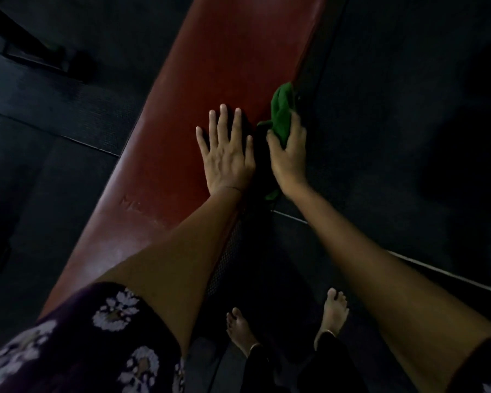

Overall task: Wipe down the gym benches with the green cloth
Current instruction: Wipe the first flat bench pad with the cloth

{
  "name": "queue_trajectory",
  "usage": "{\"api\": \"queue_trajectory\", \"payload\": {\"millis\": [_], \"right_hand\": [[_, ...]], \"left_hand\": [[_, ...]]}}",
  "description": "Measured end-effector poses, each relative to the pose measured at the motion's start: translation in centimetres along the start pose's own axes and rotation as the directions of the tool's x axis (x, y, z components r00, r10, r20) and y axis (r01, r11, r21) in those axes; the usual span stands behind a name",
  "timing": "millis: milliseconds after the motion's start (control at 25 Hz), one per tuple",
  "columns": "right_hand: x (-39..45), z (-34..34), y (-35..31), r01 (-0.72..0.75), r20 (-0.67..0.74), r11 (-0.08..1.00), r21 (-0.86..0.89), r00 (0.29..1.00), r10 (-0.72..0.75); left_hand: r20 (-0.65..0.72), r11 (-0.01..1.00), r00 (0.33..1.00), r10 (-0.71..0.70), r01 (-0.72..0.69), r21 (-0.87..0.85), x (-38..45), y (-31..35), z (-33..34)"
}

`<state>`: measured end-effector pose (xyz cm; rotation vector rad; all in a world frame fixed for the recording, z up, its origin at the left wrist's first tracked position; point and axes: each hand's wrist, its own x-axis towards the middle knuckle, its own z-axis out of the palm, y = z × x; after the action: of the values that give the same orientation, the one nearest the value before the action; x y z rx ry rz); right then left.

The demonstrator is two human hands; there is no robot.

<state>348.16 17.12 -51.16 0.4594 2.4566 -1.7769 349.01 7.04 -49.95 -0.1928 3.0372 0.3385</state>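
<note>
A long red padded gym bench (199,89) runs diagonally from the lower left to the top middle. My left hand (227,154) lies flat on its top, fingers straight and spread. Just to the right, my right hand (288,154) grips the green cloth (281,114) and holds it against the bench's right side edge. A small end of the cloth hangs out below my right wrist. The bench's dark side under the cloth is in shadow.
Dark rubber floor mats (394,137) surround the bench, with a pale seam running to the right. My bare feet (333,310) stand on the floor at the bench's right side. A dark metal frame (40,49) stands at the upper left.
</note>
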Motion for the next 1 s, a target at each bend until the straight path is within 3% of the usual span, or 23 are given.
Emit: {"api": "queue_trajectory", "payload": {"millis": [200, 320, 480, 680, 760, 920, 1000], "right_hand": [[-0.8, -0.2, -0.5, -0.003, -0.082, 1.000, 0.013, 0.997, 0.005], [-1.7, 0.7, -0.7, -0.049, -0.134, 0.999, 0.022, 0.990, 0.052], [-8.4, 1.8, 1.0, -0.024, -0.056, 1.000, 0.004, 0.998, 0.024], [-3.9, 1.4, -0.9, -0.097, -0.164, 0.994, -0.045, 0.982, 0.088], [-6.0, 2.5, -0.8, -0.108, -0.183, 0.994, -0.034, 0.978, 0.100], [-14.8, 3.9, 1.0, -0.116, -0.085, 0.991, -0.060, 0.990, 0.111], [-14.6, 3.7, 0.9, -0.117, -0.107, 0.991, -0.061, 0.988, 0.110]], "left_hand": [[0.004, 0.923, 0.985, 0.170, -0.158, -0.352, -2.5, -2.1, -2.7], [-0.050, 0.941, 0.970, 0.236, -0.241, -0.236, -9.0, -7.4, -3.4], [-0.036, 0.958, 0.959, 0.280, -0.282, -0.046, -14.8, -12.2, -1.8], [-0.051, 0.957, 0.959, 0.277, -0.280, -0.070, -14.1, -12.3, -1.6], [-0.048, 0.956, 0.959, 0.280, -0.283, -0.073, -14.3, -12.7, -1.5], [-0.040, 0.956, 0.960, 0.276, -0.278, -0.088, -14.4, -12.5, -1.7], [-0.034, 0.958, 0.961, 0.274, -0.276, -0.076, -14.3, -12.6, -1.8]]}}
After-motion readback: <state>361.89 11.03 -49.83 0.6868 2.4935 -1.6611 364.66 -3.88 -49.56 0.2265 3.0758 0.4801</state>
